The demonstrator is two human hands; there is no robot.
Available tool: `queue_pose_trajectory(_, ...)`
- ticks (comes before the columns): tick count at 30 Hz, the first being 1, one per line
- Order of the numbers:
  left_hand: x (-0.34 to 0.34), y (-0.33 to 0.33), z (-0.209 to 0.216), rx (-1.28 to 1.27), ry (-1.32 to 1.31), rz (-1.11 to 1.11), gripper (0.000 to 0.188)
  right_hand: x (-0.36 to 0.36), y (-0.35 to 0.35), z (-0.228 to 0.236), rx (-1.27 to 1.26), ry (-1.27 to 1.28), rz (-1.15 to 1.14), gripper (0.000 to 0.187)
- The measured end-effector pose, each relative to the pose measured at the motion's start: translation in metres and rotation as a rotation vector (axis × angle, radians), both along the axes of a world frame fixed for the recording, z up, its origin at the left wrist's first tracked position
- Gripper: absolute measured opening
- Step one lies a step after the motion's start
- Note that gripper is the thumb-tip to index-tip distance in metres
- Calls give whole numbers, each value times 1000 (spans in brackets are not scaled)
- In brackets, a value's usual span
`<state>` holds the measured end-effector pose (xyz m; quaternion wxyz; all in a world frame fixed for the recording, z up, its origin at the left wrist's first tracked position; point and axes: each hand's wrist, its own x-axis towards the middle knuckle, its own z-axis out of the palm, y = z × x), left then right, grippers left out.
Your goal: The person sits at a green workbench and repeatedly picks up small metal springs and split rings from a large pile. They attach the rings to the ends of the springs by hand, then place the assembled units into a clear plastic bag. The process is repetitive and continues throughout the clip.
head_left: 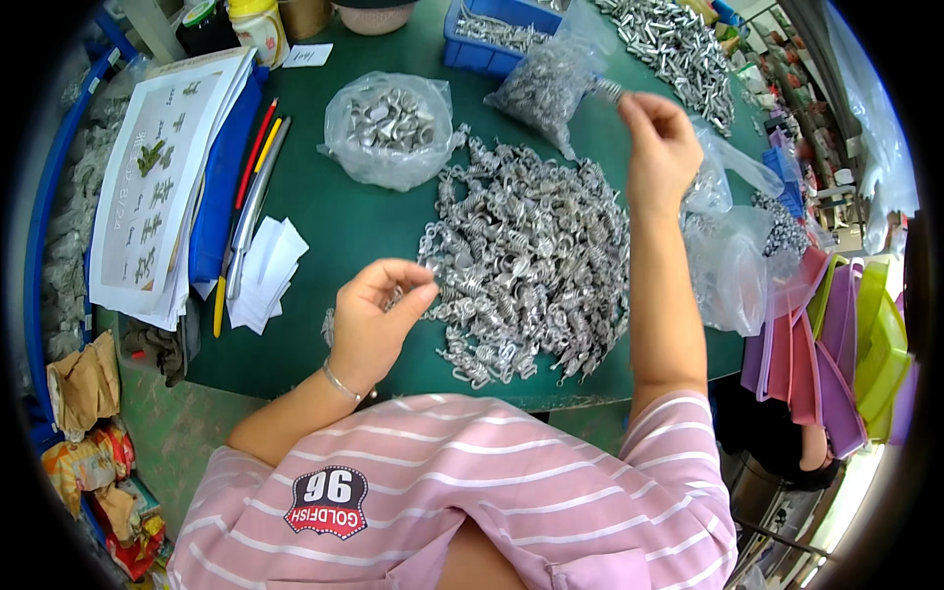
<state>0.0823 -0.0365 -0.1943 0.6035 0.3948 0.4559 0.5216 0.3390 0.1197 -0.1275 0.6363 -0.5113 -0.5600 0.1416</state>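
Observation:
My right hand (663, 155) is raised at the far right side of the metal pile. Its thumb and forefinger pinch a small metal spring (609, 90), beside a clear bag of small metal parts (547, 81). My left hand (376, 317) is at the near left edge of the pile, fingers curled toward the thumb. Bits of grey metal show between them, too small to name. A broad heap of silvery coiled parts with small loops (531, 261) covers the green table (295, 177) between my hands.
An open plastic bag of curved metal pieces (393, 123) stands behind my left hand. Beyond are a blue bin (482, 51) and a heap of metal tubes (678, 59). Pens (258, 177), paper slips (267, 275) and a picture sheet (157, 167) lie left; clear bags (728, 256) lie right.

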Motion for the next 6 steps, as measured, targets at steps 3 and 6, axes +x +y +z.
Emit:
queue_pose_trajectory(3,-4,-2,2,-16,0,-23,11,24,74,7,61,27,-109,11)
queue_pose_trajectory(6,-8,-2,-3,29,8,11,10,40,129,1,-86,-132,-163,18)
